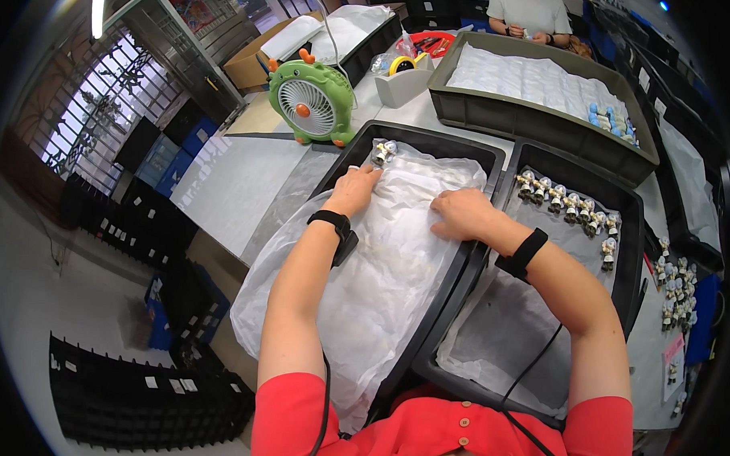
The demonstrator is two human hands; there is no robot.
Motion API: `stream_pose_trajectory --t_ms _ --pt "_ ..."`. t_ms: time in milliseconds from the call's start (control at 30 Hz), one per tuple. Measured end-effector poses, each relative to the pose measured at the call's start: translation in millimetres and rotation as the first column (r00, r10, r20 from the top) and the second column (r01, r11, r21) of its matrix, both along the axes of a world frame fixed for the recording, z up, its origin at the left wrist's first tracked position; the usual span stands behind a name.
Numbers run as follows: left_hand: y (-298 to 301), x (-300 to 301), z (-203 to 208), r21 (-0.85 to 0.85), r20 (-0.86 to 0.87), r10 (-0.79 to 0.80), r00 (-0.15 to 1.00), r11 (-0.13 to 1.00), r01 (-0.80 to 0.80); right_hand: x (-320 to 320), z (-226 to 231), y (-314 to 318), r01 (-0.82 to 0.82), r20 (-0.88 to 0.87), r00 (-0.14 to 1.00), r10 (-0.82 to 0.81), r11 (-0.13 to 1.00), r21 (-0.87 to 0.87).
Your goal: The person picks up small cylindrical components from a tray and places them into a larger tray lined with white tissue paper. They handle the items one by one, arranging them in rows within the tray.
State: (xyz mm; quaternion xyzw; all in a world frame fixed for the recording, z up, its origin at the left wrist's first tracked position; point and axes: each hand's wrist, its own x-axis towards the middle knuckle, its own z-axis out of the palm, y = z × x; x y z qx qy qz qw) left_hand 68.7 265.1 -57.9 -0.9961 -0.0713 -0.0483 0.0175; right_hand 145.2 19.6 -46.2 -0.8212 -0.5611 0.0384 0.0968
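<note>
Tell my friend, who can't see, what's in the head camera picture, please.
A person's left hand and right hand are on crinkled white sheeting in a black tray, the left near a small figurine. A second black tray on the right holds several more figurines. Beyond stand a green fan and an olive tray.

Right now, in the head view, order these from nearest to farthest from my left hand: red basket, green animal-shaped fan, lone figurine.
From your left hand:
1. Lone figurine: just ahead, inside the black tray.
2. Green animal-shaped fan: beyond the tray, leftward.
3. Red basket: farther back, rightward.
</note>
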Motion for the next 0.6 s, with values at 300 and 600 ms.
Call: stream_pose_trajectory --t_ms 300,600 --pt "-8 5 -5 0.193 0.0 -0.006 1.0 0.981 0.006 -1 9 14 0.209 0.007 0.978 -0.21 0.967 -0.148" --pt "-13 1 6 0.038 -0.091 0.026 0.996 0.999 -0.023 0 10 17 0.154 0.0 0.987 -0.159 0.961 -0.232"
